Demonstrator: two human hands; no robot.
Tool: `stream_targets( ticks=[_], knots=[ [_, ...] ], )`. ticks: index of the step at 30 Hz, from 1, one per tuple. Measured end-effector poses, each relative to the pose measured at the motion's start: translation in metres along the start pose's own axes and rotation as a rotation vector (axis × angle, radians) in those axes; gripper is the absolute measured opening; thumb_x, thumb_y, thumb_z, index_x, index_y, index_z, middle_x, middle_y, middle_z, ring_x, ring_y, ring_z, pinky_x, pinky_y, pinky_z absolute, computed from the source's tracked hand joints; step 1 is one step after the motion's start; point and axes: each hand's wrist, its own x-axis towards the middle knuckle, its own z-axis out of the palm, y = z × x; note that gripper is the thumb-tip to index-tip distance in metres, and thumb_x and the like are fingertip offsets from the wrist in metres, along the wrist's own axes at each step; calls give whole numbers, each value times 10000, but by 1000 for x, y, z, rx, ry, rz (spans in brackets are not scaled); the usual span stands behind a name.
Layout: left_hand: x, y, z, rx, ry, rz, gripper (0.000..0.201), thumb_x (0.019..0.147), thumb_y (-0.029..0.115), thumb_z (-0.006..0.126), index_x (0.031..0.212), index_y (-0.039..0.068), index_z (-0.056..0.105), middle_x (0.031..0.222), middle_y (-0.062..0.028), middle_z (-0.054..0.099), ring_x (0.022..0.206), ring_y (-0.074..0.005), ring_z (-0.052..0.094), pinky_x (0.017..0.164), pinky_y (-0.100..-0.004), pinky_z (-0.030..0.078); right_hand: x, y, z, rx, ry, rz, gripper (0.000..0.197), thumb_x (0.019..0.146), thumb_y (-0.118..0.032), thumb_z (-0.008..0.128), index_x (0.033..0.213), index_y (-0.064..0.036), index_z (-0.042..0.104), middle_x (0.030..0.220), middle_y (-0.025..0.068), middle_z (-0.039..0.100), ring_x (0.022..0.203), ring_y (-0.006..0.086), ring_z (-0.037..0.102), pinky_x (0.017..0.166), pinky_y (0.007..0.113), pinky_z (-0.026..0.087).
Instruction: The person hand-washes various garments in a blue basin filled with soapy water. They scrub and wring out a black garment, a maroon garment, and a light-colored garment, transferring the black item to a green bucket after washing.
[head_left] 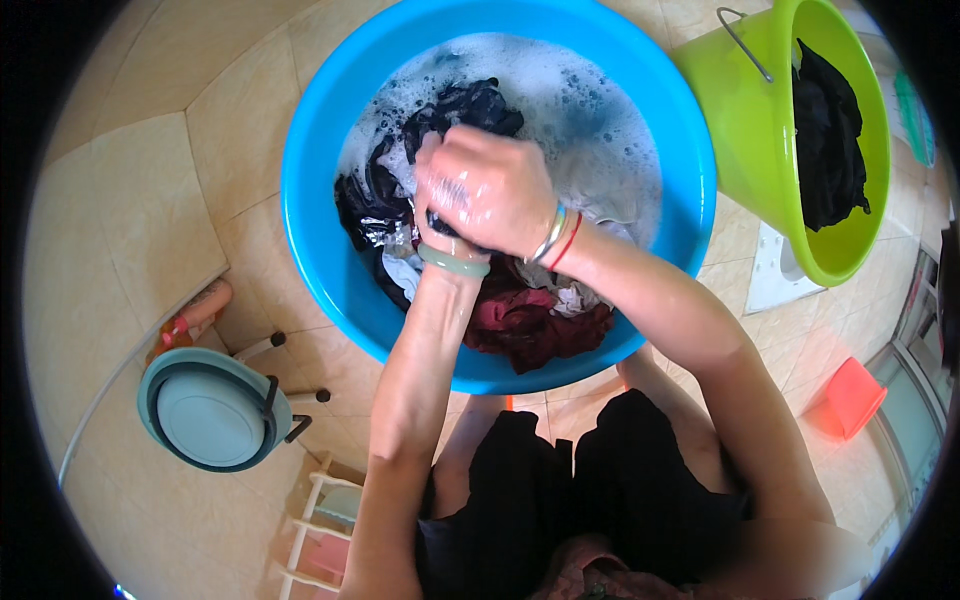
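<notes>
Right hand (495, 190) is fisted tight, knuckles up, clamped over a bunch of wet dark cloth (455, 115) in the middle of the blue basin (310, 200). Left hand (432, 222) is mostly hidden under the right one; only its wrist w/ a pale green bangle (453, 262) shows, so can't tell if its fingers are curled or loose. It looks pressed into the same bunch.

The dark cloth sits half in suds (580, 100), w/ white pieces (400, 265) beside it and a dark red garment (530, 320) draped at the near rim, partly out of the water.

Risks, as a judgement:
- Dark & red pieces soaking together w/ white ones: dye could bleed into the white.
- Soapy fists: cloth may slip out during a hard squeeze and splash.
- Red garment hangs near the edge, so a tug could drag it and water over onto the tiled floor (150, 180), making it slick.
- Bracelets (556, 238) on the right wrist could snag thin fabric.
- Basin sits on the floor close to the knees; leaning weight on one side may tip or slide it.

Nearby: green bucket (740, 120) w/ a black garment (825, 130) inside, upper right, just beside the basin. Grey-green folded tub (205, 415) and a bottle (190, 318) lower left, well apart.
</notes>
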Motion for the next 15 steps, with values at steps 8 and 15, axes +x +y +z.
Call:
stream_targets(
  ticks=[8,15],
  knots=[
    [24,4,-12,318,-111,22,289,968,458,531,1013,174,558,1178,-91,598,1156,-249,524,1043,-464,381,-38,116,-3,-311,35,335,269,917,-266,586,727,-81,628,725,115,632,677,354,630,617,466,504],
    [52,11,-32,289,-326,-189,608,1002,558,337,1533,314,170,1455,-114,409,1340,-304,348,1122,-601,215,-59,138,-16,-534,-346,210,342,970,-325,519,1035,1,602,1015,248,638,1023,403,610,858,494,491]
  ],
)
